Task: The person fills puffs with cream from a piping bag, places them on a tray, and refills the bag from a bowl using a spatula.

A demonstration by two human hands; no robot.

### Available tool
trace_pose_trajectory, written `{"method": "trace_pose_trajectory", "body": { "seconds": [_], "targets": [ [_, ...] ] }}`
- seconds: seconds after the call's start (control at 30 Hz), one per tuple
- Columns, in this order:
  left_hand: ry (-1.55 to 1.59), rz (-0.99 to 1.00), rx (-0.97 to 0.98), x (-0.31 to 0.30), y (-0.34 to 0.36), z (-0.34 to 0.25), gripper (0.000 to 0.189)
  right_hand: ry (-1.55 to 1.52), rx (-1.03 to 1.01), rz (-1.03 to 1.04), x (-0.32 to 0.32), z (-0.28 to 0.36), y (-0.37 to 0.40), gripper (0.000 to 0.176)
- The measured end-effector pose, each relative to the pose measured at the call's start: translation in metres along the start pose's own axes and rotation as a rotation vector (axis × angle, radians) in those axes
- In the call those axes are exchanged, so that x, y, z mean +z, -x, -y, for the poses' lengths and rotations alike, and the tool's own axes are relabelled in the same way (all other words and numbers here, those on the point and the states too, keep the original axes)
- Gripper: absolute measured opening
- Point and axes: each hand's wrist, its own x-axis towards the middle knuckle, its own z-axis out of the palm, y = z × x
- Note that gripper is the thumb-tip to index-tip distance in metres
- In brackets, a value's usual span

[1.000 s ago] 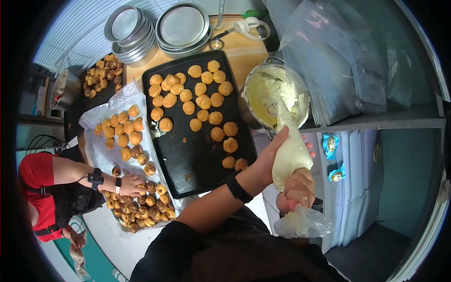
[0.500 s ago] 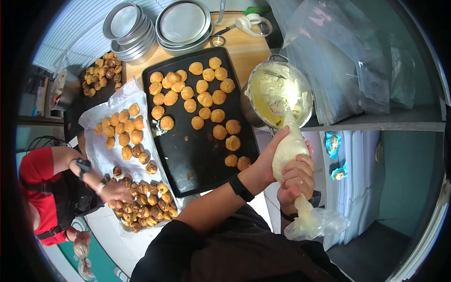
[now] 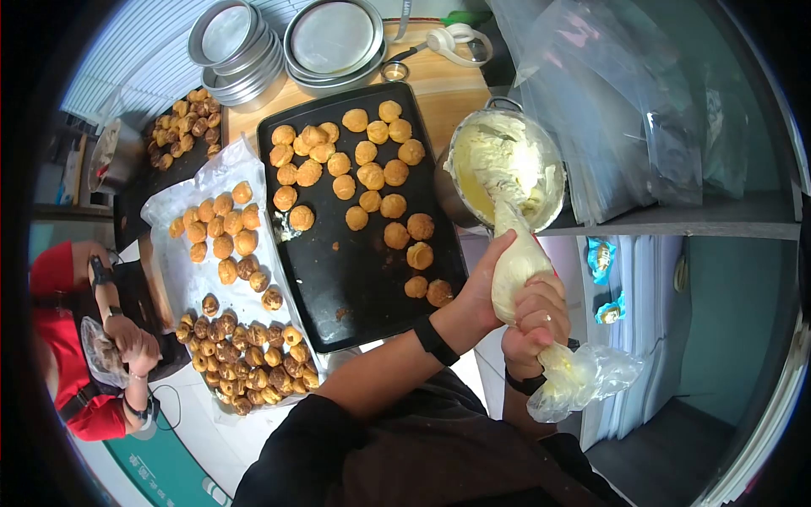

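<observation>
Clamped around piping bag (image 3: 517,272): left hand (image 3: 483,294) near narrow end, right hand (image 3: 538,314) at rear. Narrow end at near rim of cream bowl (image 3: 451,182), beside right edge of wooden tabletop (image 3: 452,80). Markings on blue wrappers (image 3: 601,260), green surface (image 3: 173,465): illegible.

- Round pans (image 3: 330,35): smooth, dull metal
- Bowl (image 3: 555,152): shiny metal rim
- Counter (image 3: 443,83): smooth wood — pale
- Baking tray (image 3: 359,270): black, mostly matt
- Liner (image 3: 236,300): creased white paper
- Piping bag (image 3: 517,270): clear plastic — glossy, crinkled
</observation>
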Motion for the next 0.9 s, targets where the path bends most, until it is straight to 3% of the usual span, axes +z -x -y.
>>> {"method": "trace_pose_trajectory", "body": {
  "seconds": [0.23, 0.3, 0.43, 0.5, 0.67, 0.77, 0.9],
  "targets": [
    [-0.001, -0.025, 0.017, 0.002, 0.002, 0.003, 0.042, 0.001, 0.004, 0.000, -0.001, 0.001, 0.001, 0.056],
    [-0.006, -0.032, 0.015, 0.003, 0.005, 0.003, 0.042, -0.118, -0.061, -0.033, -0.002, -0.004, 0.002, 0.043],
    [-0.012, -0.037, 0.016, 0.003, 0.007, 0.005, 0.042, -0.134, -0.062, -0.035, -0.001, 0.000, 0.002, 0.044],
    [-0.010, -0.037, 0.014, 0.001, 0.006, 0.006, 0.042, -0.046, -0.040, -0.030, 0.001, 0.001, 0.003, 0.055],
    [-0.018, -0.004, 0.044, 0.000, 0.006, 0.009, 0.042, -0.047, -0.006, -0.057, 0.002, 0.007, 0.000, 0.054],
    [-0.042, -0.089, 0.107, 0.004, 0.011, 0.015, 0.043, -0.021, 0.009, -0.070, -0.001, 0.008, 0.007, 0.054],
    [-0.047, 0.058, 0.112, 0.005, 0.017, 0.016, 0.051, -0.133, -0.040, -0.134, -0.003, 0.013, 0.011, 0.054]
  ]
}}
